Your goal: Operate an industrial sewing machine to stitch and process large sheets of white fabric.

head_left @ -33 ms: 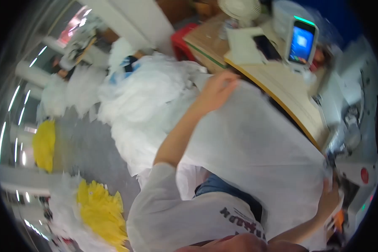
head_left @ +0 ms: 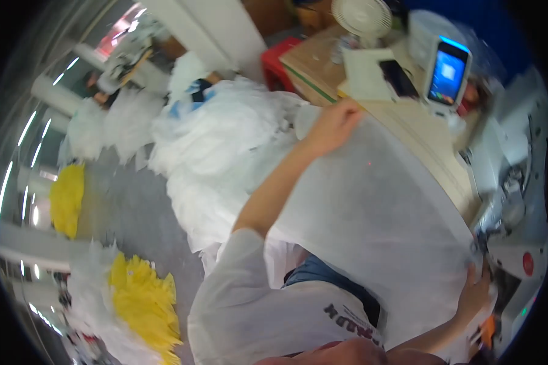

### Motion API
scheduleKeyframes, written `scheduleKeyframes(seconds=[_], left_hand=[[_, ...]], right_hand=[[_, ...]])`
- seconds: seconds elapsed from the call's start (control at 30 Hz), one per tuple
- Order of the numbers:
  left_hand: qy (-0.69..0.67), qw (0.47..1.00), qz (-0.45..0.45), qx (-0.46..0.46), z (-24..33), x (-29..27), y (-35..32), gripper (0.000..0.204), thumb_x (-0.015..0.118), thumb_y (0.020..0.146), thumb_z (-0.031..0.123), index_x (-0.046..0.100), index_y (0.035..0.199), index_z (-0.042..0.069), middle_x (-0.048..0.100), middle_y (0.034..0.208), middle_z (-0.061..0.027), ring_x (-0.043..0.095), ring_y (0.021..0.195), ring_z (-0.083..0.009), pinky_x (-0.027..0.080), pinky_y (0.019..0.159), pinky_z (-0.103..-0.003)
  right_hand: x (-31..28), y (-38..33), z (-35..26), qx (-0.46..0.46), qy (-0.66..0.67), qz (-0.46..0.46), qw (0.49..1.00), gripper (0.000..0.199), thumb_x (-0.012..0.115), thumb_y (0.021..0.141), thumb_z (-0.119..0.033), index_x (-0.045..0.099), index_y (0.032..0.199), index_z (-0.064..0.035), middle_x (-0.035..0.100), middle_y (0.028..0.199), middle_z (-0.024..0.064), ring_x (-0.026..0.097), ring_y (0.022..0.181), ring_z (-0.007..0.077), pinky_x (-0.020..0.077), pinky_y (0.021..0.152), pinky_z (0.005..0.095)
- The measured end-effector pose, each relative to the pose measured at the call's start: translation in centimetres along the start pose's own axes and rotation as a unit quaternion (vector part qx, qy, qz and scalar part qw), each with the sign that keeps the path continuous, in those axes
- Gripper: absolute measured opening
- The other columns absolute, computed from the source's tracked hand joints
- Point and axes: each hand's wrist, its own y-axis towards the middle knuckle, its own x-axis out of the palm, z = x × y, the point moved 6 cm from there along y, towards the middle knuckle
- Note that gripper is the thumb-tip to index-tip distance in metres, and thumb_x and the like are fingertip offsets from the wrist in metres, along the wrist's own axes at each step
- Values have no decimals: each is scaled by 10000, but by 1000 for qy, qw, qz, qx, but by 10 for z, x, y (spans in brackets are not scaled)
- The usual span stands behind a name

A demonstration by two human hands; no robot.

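Note:
A large sheet of thin white fabric point(head_left: 371, 201) stretches across my lap from the table's edge to the sewing machine point(head_left: 508, 198) at the right. My left hand point(head_left: 335, 129) is closed on its far upper edge, arm extended. At the right, beside the machine's needle area, my right hand point(head_left: 473, 297) is on the fabric's other end, thumb and fingers around its edge; the fingertips are partly unclear. Behind my left arm lies a big heap of white fabric point(head_left: 207, 152).
On the wooden table point(head_left: 417, 131) are a dark phone point(head_left: 398, 79), a pale notebook point(head_left: 366, 76), a lit screen on a stand point(head_left: 448, 73) and a white fan point(head_left: 362, 18). A red stool point(head_left: 280, 64) stands behind. Yellow fabric piles point(head_left: 143, 304) lie at the left.
My left fingers have closed on the fabric's edge. The sheet is drawn tauter and now covers the table's dark front edge. My right hand stays by the machine.

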Motion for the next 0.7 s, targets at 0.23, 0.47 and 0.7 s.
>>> scheduleKeyframes(seconds=[0.23,0.47,0.7], left_hand=[[200,969,-140,49,-10,56,-18,186,646,765,249,636,916,140,617,871,-87,573,863,-258,451,716,-391],[-125,951,-244,-143,-22,144,-61,161,672,776,220,630,884,109,619,848,-37,574,833,-175,445,732,-294],[214,958,0,193,51,79,-31,108,675,771,155,659,774,48,625,724,-76,572,694,-203,426,643,-311]], right_hand=[[30,3,68,83,169,-184,965,528,522,879,-364,462,1258,-1,507,1249,190,499,1135,260,359,963,345],[110,-94,251,93,576,71,809,454,469,917,-292,466,1241,26,505,1229,210,507,1105,266,405,916,338],[-11,-45,75,113,291,298,902,211,653,828,-221,631,830,-12,624,749,62,567,694,121,472,653,278]])
